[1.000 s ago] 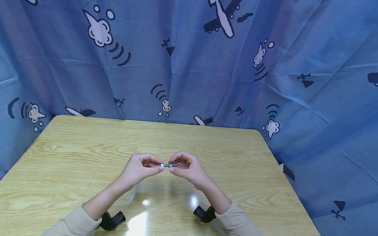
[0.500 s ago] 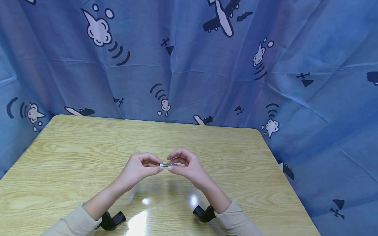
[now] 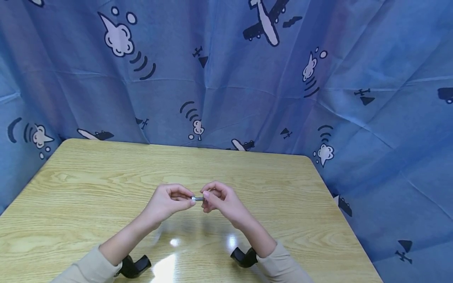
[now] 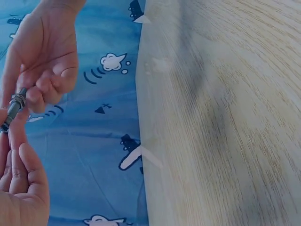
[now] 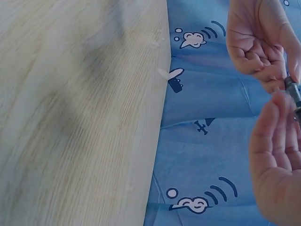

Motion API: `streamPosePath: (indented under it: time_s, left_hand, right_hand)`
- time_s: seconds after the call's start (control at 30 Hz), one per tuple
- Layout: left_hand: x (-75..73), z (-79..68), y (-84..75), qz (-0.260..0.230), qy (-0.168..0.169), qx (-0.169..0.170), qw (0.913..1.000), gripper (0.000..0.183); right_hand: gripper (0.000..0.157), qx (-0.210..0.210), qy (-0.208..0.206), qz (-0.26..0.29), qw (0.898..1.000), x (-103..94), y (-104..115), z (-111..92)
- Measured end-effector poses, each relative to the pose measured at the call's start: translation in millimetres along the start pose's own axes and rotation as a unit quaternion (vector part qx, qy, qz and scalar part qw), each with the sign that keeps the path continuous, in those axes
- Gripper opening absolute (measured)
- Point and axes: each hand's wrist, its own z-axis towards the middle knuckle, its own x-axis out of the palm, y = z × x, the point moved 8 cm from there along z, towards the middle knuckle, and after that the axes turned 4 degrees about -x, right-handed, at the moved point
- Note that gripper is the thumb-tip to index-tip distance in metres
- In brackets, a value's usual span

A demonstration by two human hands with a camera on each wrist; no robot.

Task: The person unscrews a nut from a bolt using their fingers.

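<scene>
A small metal bolt (image 3: 199,199) is held level above the table, between my two hands. My left hand (image 3: 170,199) pinches its head end between thumb and fingers. At the other end my right hand (image 3: 221,199) has its thumb and curled fingers around the threaded part, hiding the tip in the head view. A metal nut (image 4: 19,100) sits partway along the thread in the left wrist view, right at the right hand's fingers. The right wrist view shows the bolt (image 5: 292,89) at its right edge, partly cut off.
The wood-grain table (image 3: 106,173) lies under both hands. A blue curtain (image 3: 226,98) printed with planes and clouds hangs behind it and along the right side. A black wrist camera (image 3: 134,267) is on the left forearm, another black camera (image 3: 244,258) on the right.
My right hand's fingers first lifted and spread at the nut, then its thumb rolled up over the bolt while other fingers dropped below. The left hand has stayed still on the bolt.
</scene>
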Motion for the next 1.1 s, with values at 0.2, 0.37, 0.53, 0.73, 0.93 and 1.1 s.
streamPosePath:
  time_s: [0.2, 0.37, 0.53, 0.73, 0.93, 1.1]
  left_hand:
    - [-0.3, 0.3, 1.1, 0.002, -0.001, -0.003, 1.0, 0.024]
    - [-0.6, -0.3, 0.4, 0.001, -0.004, -0.01, 0.9999, 0.024]
    - [-0.3, -1.5, -1.4, -0.004, -0.006, -0.012, 0.9999, 0.025]
    - [-1.1, -1.5, -1.4, -0.004, -0.01, -0.014, 0.9998, 0.026]
    - [-3.9, -0.4, 2.4, 0.0, -0.017, -0.021, 0.9996, 0.025]
    - [-4.1, -0.4, 1.6, -0.004, -0.013, -0.017, 0.9998, 0.026]
  right_hand:
    - [0.025, -0.014, -0.006, 0.0, 1.0, -1.9, 2.6, -0.8]
    - [0.026, -0.007, 0.001, 0.009, 1.0, -0.5, 2.1, -0.7]
    - [0.024, -0.014, 0.007, 0.014, 1.0, -0.5, 2.2, -1.7]
    - [0.029, -0.016, 0.012, 0.006, 1.0, 0.0, 1.1, -0.2]
    - [0.031, -0.024, 0.009, 0.003, 1.0, 0.4, 3.1, 0.0]
    - [0.029, -0.013, 0.002, -0.004, 1.0, 0.0, 2.0, 1.2]
